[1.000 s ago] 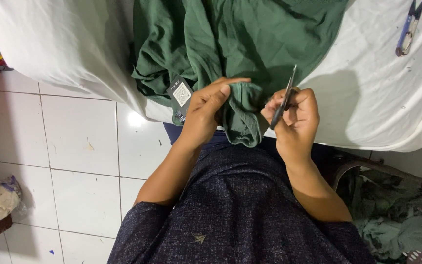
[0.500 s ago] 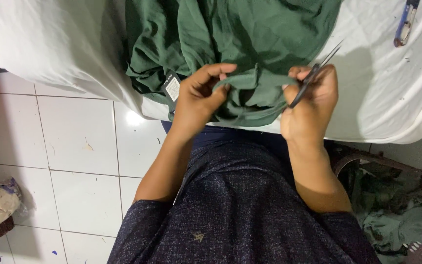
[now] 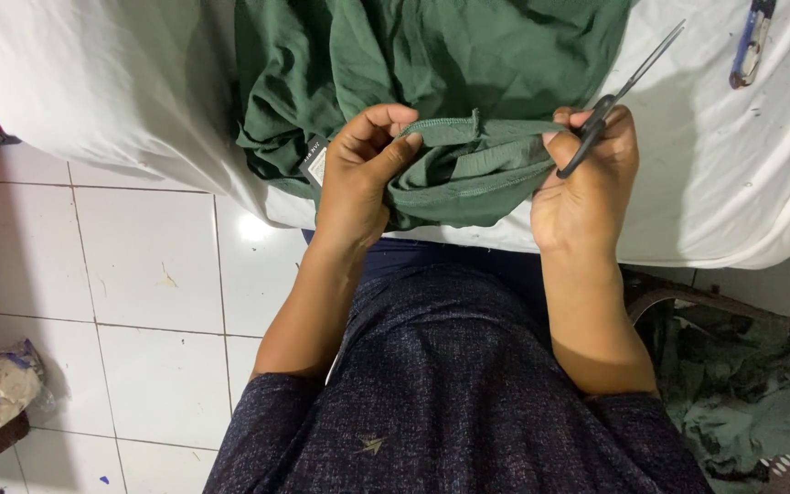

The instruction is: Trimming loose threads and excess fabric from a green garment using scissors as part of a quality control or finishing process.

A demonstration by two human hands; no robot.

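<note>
I am stretching the hem of the green garment (image 3: 468, 169) between my hands: my left hand (image 3: 358, 174) is pinching it, and my right hand (image 3: 587, 178) is holding it together with closed scissors (image 3: 619, 91). I judge I am checking the seam; next I must find loose threads between my grips.

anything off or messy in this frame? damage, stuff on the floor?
No damage shows. The green garment lies bunched on the white table cover, its hem stretched between the left hand and the right hand, which also holds scissors. Green scraps are heaped in a basket at lower right.
</note>
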